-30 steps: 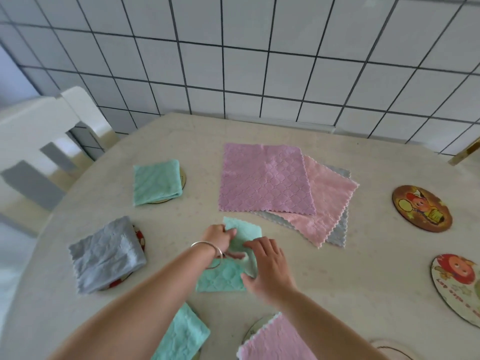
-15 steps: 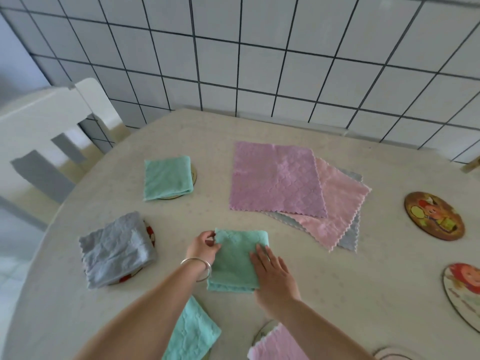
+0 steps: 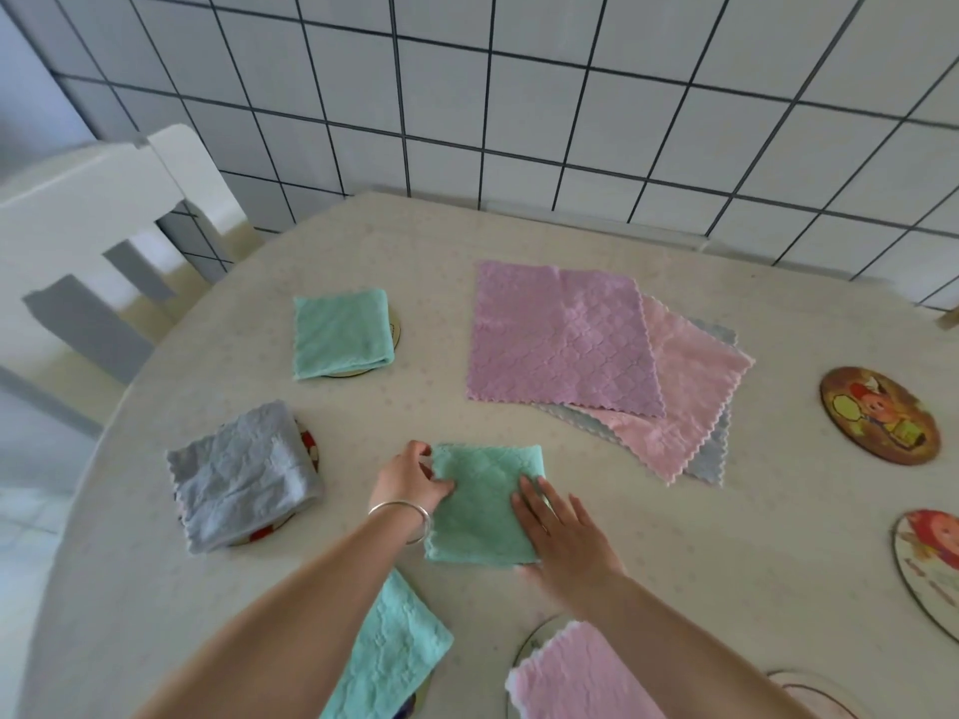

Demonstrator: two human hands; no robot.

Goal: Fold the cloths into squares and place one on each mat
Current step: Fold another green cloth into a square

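Folded green cloth [image 3: 485, 503] lies on the bare table [image 3: 674, 537] in front of me, my left hand [image 3: 410, 482] pinching its edge at 9 o'clock while my right hand [image 3: 563, 531] presses flat, fingers spread, on its side at 3 o'clock. Mats at 9 and 11 o'clock carry a folded grey cloth [image 3: 241, 474] and a folded teal cloth [image 3: 342, 332], and two more covered mats sit nearest me. Unfolded cloths, purple [image 3: 560, 337] on top, are stacked at 1 o'clock, with two bare picture mats [image 3: 879, 415] at 3 o'clock.
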